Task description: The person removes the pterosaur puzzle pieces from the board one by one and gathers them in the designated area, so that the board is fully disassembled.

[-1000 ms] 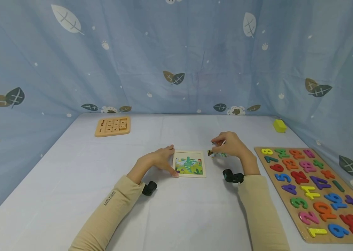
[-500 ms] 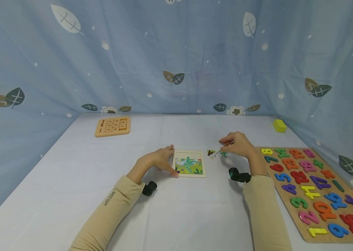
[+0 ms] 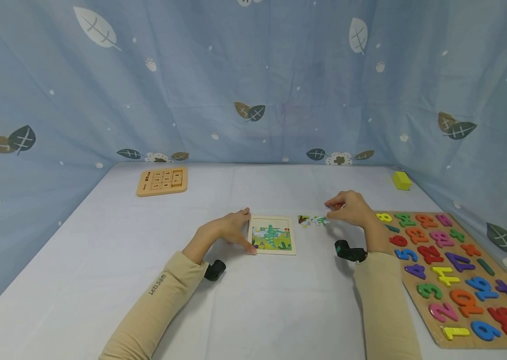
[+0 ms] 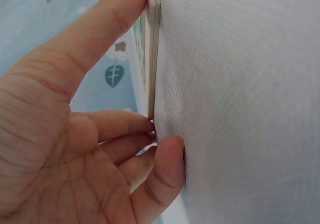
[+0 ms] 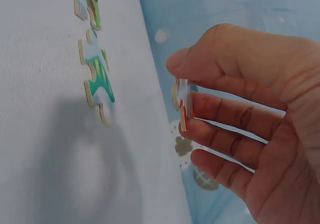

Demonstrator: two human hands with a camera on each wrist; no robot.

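A small square jigsaw puzzle board [image 3: 273, 252] with a wooden rim and a green dinosaur picture lies flat in the middle of the table. My left hand [image 3: 232, 230] holds it by the left side, thumb at the near corner and fingertips at the far one; the left wrist view shows the board's edge between them. My right hand [image 3: 347, 209] is raised above the table and pinches a jigsaw piece [image 5: 183, 104] with red marks. Two loose pieces lie below, a brown and green piece [image 3: 303, 220] and a teal and white piece [image 3: 319, 220].
A wooden number slide puzzle [image 3: 162, 181] lies at the back left. At the back right stands a yellow-green block [image 3: 401, 180]. A large board of coloured numbers [image 3: 456, 275] fills the right side, beneath part of the right forearm. A blue curtain [image 3: 253, 75] hangs behind.
My right hand has moved to the right with the jigsaw piece, uncovering the loose pieces beneath it. The left hand and the puzzle board have stayed put.
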